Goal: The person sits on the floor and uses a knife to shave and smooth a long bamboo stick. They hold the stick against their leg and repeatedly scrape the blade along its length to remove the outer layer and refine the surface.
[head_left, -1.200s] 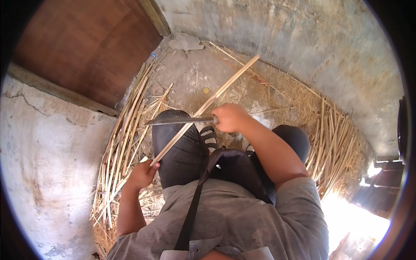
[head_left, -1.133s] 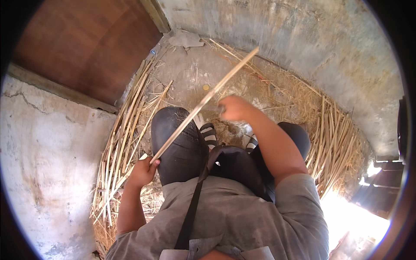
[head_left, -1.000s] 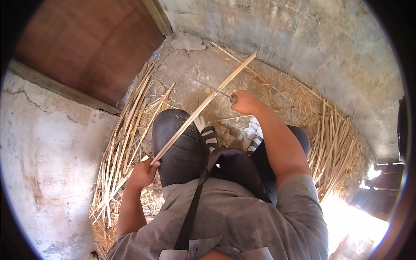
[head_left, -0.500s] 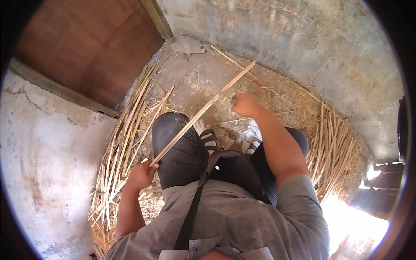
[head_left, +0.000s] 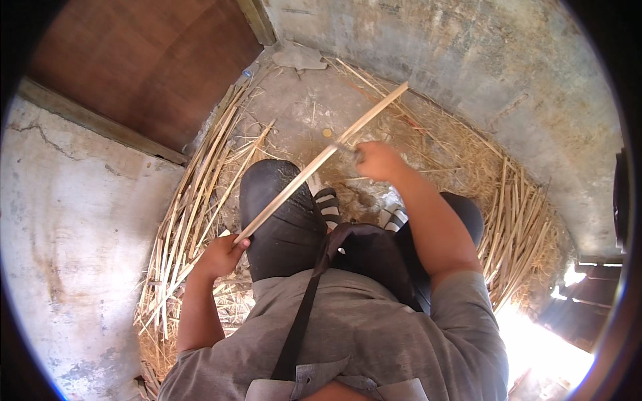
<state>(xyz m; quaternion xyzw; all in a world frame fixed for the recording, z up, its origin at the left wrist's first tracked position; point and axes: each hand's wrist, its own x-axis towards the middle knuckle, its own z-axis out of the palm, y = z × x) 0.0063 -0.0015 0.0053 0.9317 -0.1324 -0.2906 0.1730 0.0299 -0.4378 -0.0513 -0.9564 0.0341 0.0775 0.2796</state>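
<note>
L hand (head_left: 224, 256), fingers pinched on near end of strip (head_left: 302, 181), which slants up across L knee (head_left: 264, 175) twd wall (head_left: 468, 73); R hand (head_left: 378, 160), fingers wrapped rd knife (head_left: 346, 148), blade blurred nr strip's upper half, contact unclear; stick piles (head_left: 515, 234) both sides.

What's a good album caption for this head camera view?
Left hand gripping a pale strip, right hand a blurred blade, between stick piles.
</note>
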